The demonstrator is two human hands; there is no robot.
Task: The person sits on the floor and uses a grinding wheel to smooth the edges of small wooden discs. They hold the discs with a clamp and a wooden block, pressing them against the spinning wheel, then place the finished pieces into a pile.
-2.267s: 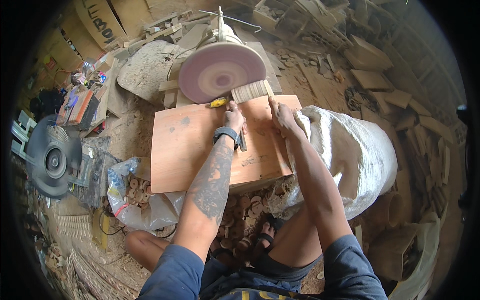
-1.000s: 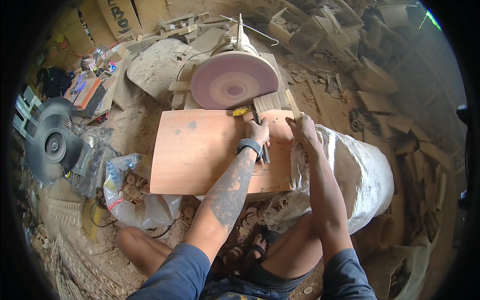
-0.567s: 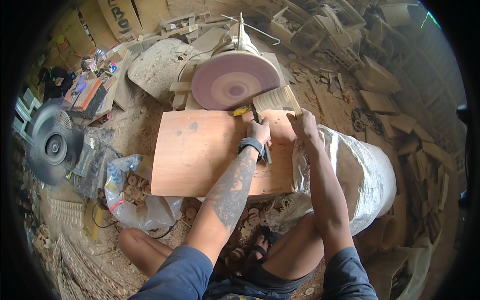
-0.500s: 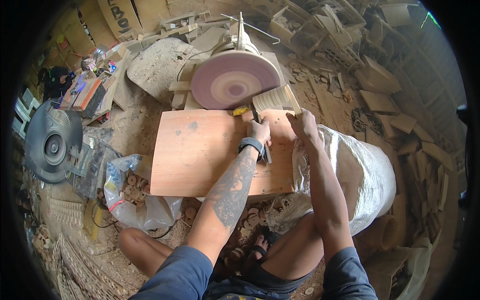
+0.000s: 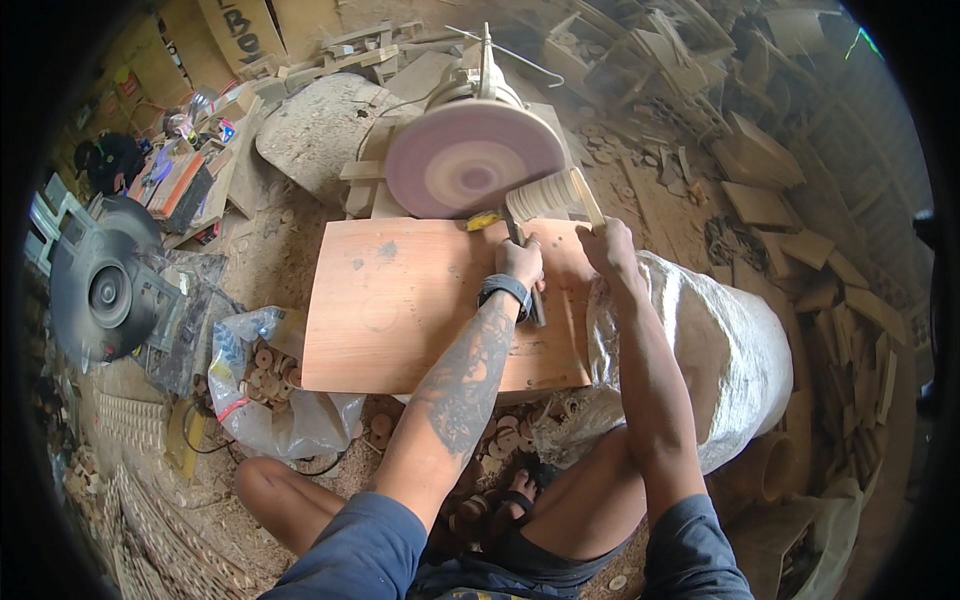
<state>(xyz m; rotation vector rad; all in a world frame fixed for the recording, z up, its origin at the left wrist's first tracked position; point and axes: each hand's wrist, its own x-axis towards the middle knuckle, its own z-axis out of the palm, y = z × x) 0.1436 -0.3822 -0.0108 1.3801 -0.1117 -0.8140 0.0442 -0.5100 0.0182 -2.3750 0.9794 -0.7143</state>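
The ribbed roll is held at one o'clock from the middle of the board, between a dark bar and a pale stick, beside the wheel; whether the wheel is touched cannot be told. The bar is clamped in the curled fingers of the left hand, the stick in those of the right hand. The board's orange-brown face is marked by grey smudges. At three o'clock a white sack is seen, at eight a bag filled with rounds, at nine a grey machine. The floor is strewn with sawdust; scraps are heaped at two.
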